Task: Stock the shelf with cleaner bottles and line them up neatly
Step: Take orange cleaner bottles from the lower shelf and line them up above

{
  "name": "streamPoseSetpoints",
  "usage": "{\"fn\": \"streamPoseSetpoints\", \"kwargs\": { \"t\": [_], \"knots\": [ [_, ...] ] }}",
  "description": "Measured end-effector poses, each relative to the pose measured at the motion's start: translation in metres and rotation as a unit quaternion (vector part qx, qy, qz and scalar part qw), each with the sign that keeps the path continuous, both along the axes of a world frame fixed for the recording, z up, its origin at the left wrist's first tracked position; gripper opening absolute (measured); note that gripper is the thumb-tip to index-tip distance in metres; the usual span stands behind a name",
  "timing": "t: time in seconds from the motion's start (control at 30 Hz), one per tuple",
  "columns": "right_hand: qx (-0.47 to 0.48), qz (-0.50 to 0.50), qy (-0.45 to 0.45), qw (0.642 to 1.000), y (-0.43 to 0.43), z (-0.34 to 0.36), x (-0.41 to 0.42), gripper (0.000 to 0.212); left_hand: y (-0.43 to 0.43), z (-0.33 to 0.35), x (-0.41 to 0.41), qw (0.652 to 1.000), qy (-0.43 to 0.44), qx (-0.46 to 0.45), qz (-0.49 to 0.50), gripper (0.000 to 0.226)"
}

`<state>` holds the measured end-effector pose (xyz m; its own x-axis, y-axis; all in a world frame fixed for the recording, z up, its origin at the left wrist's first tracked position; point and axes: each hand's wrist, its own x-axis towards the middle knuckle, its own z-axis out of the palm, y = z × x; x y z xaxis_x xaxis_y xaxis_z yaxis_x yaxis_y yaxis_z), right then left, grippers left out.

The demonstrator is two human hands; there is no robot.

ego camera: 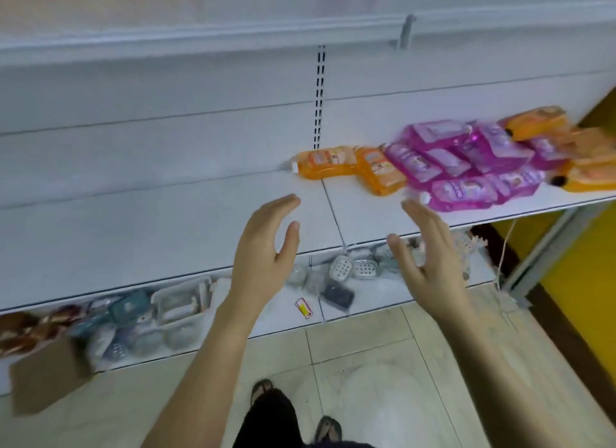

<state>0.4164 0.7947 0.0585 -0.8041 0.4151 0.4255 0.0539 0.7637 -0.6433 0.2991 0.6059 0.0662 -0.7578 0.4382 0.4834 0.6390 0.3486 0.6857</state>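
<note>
Evidently the lining-up step is only beginning: the cleaner bottles (466, 161) are already lying on the shelf (150, 227), but as a loose heap toward its right end and not as a row. Both hands are hovering empty over the shelf's front edge, near its middle seam. The left hand (263, 247) and the right hand (430, 261) are spread wide, fingers straight and palms facing each other. The left one is touching nothing, while the right one's fingertips (408, 206) are sitting just beside the white cap of the nearest of the pink bottles (463, 192); blur is making it impossible to tell whether they are in contact. The pink ones are looking flat and translucent, with pale labels, and are overlapping one another on their sides at mixed angles. Two orange bottles (325, 163) are lying at the heap's left end near the back wall, one pointing its white cap leftward, and more orange ones are crowding the far right end. The next move is probably calling for taking hold of the nearest pink bottle, turning it to match its neighbours, and setting it on the bare stretch of shelf to the left. Their slick, flat bodies are likely going to slide over each other, so gathering from both sides at once seems sensible, with the colours kept apart.
</note>
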Motion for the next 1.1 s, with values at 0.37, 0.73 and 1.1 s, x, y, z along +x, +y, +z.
{"fn": "streamPoseSetpoints", "kwargs": {
  "t": [0.37,0.73,1.1],
  "knots": [
    [-0.223,-0.153,-0.182,0.945,0.031,-0.153,0.060,0.046,0.037,-0.132,0.010,0.960,-0.241,-0.093,0.106,0.031],
    [-0.225,-0.187,-0.148,0.945,0.100,-0.144,-0.032,0.051,0.137,-0.136,-0.107,0.958,-0.229,-0.131,0.115,0.043],
    [-0.054,-0.054,-0.249,0.966,0.178,-0.128,-0.170,0.063,0.240,-0.137,-0.201,0.912,-0.148,-0.376,0.074,0.067]
  ]
}}
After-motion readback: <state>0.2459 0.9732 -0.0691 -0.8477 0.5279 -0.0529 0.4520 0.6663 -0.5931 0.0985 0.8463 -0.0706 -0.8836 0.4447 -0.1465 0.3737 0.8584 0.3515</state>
